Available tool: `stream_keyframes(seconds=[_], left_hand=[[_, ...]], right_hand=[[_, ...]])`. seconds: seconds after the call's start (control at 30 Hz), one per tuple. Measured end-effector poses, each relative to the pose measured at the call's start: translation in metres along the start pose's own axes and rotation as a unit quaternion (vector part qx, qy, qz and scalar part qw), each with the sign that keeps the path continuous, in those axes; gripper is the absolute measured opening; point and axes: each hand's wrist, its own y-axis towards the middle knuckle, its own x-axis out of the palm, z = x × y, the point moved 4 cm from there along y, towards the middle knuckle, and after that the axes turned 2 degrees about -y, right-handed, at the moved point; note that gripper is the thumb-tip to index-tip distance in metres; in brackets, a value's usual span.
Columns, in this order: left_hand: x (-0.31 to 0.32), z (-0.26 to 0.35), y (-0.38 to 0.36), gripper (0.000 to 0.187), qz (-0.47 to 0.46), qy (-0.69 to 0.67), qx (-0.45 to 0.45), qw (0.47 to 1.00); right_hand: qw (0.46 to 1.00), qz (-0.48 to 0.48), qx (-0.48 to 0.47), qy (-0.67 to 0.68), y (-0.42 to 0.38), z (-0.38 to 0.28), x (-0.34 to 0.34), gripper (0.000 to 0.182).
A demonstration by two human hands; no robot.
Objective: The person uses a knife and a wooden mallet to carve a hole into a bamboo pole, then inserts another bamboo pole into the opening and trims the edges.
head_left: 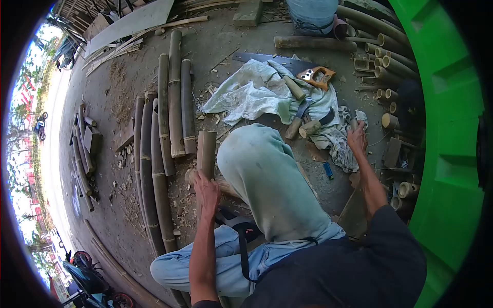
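My left hand [207, 196] is closed round the lower end of a short bamboo section [206, 151], which stands upright beside my knee. Under that hand lies a wooden piece [228, 188] on the floor. My right hand [357, 137] reaches to a crumpled grey rag [341, 146], its fingers curled at a small greyish thing; I cannot tell what it is. Left of it, wooden-handled blades [310, 128] rest on a pale cloth [257, 90]. A handsaw [318, 77] with an orange-brown handle lies across the cloth's far side.
Long bamboo poles [146, 169] lie to my left among wood chips. Cut bamboo pieces [398, 66] are stacked along a green plastic wall [452, 128] at the right. A blue lighter [328, 170] lies near the rag. A bluish tub [312, 15] stands at the back.
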Motion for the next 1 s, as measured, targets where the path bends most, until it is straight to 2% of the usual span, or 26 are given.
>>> stream_keyframes(seconds=[0.03, 0.1, 0.13, 0.2, 0.23, 0.33, 0.4, 0.43, 0.47, 0.5, 0.57, 0.6, 0.67, 0.73, 0.8, 1.0], left_hand=[[0.002, 0.017, 0.023, 0.054, -0.010, -0.051, 0.045, 0.998], [0.012, 0.044, 0.066, 0.052, 0.019, -0.064, 0.083, 0.994], [0.015, 0.058, 0.092, 0.052, 0.027, -0.071, 0.083, 0.994], [0.025, 0.079, 0.140, 0.055, -0.020, -0.018, 0.056, 0.998], [0.035, 0.086, 0.166, 0.055, -0.017, -0.024, 0.056, 0.998], [0.068, 0.106, 0.248, 0.060, -0.020, -0.045, 0.043, 0.998], [0.091, 0.119, 0.287, 0.071, -0.023, 0.000, 0.051, 0.998], [0.103, 0.124, 0.307, 0.077, -0.024, 0.022, 0.056, 0.998], [0.119, 0.122, 0.328, 0.100, -0.105, -0.002, -0.007, 0.994], [0.129, 0.122, 0.339, 0.100, -0.108, -0.004, -0.009, 0.994], [0.149, 0.114, 0.358, 0.118, -0.163, -0.071, -0.114, 0.977], [0.173, 0.102, 0.364, 0.135, -0.212, -0.069, -0.125, 0.967], [0.187, 0.102, 0.358, 0.134, -0.205, -0.061, -0.127, 0.968], [0.197, 0.102, 0.350, 0.133, -0.203, -0.050, -0.129, 0.969], [0.201, 0.101, 0.347, 0.132, -0.169, -0.061, -0.110, 0.977], [0.202, 0.104, 0.350, 0.128, -0.178, -0.031, -0.110, 0.977]], right_hand=[[0.999, 0.023, -0.016, 0.020, -0.006, -0.013, -0.007, 0.064], [0.997, 0.053, -0.036, 0.042, -0.016, -0.044, -0.019, 0.066], [0.988, 0.071, -0.112, 0.080, -0.020, -0.067, -0.024, 0.066], [0.957, 0.101, -0.238, 0.129, -0.022, -0.118, -0.027, 0.062], [0.968, 0.032, -0.216, 0.127, -0.016, -0.146, -0.027, 0.063], [0.940, 0.049, -0.304, 0.146, 0.023, -0.232, -0.001, 0.063], [0.924, 0.083, -0.350, 0.130, 0.066, -0.285, 0.025, 0.061], [0.937, 0.059, -0.322, 0.119, 0.085, -0.315, 0.031, 0.061], [0.949, 0.035, -0.294, 0.109, 0.104, -0.346, 0.037, 0.060], [0.945, 0.051, -0.302, 0.115, 0.130, -0.371, 0.049, 0.061], [0.939, 0.065, -0.314, 0.123, 0.180, -0.417, 0.072, 0.061], [0.941, 0.077, -0.308, 0.114, 0.203, -0.438, 0.080, 0.060], [0.942, 0.085, -0.305, 0.108, 0.243, -0.482, 0.088, 0.060], [0.965, 0.046, -0.244, 0.087, 0.278, -0.518, 0.092, 0.058], [0.964, 0.049, -0.249, 0.076, 0.310, -0.547, 0.099, 0.057], [0.955, 0.065, -0.289, 0.009, 0.362, -0.558, 0.128, 0.057]])
